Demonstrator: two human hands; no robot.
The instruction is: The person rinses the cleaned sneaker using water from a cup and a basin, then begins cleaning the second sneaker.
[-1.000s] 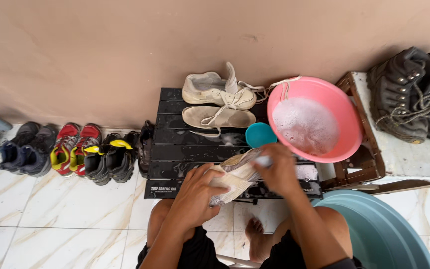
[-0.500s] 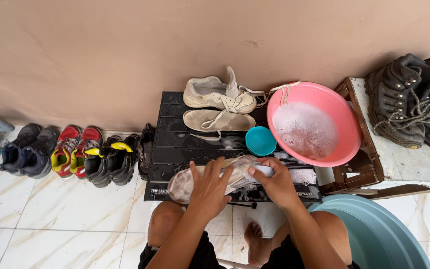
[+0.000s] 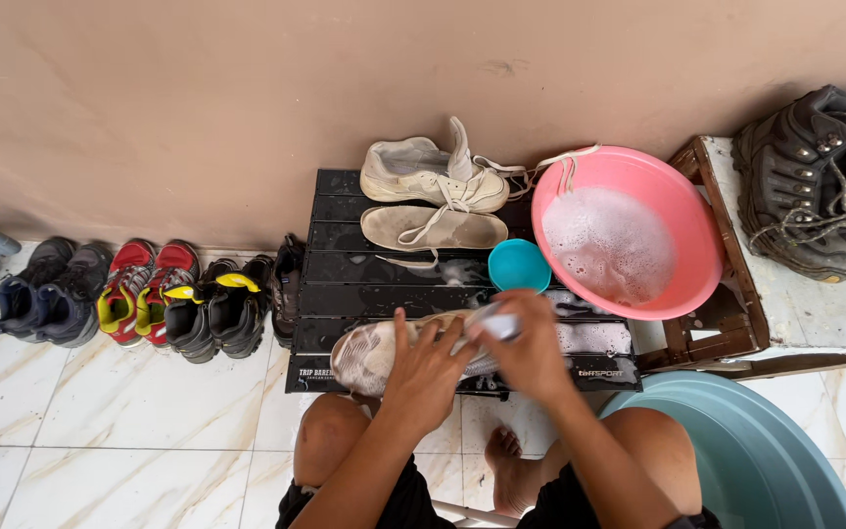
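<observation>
Shoe: my left hand (image 3: 430,364) had laid the soapy shoe (image 3: 372,355) flat on the black surface (image 3: 345,269), grip closed on it.
Brush: my right hand (image 3: 531,348) had moved over it, grip closed on a white brush (image 3: 497,323).

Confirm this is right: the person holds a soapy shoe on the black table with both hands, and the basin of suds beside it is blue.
Not quite. The basin of suds is pink, not blue; only the small cup next to it is blue. The head view shows this. The rest stands: the left hand and right hand hold the soapy shoe on the black table.
</observation>
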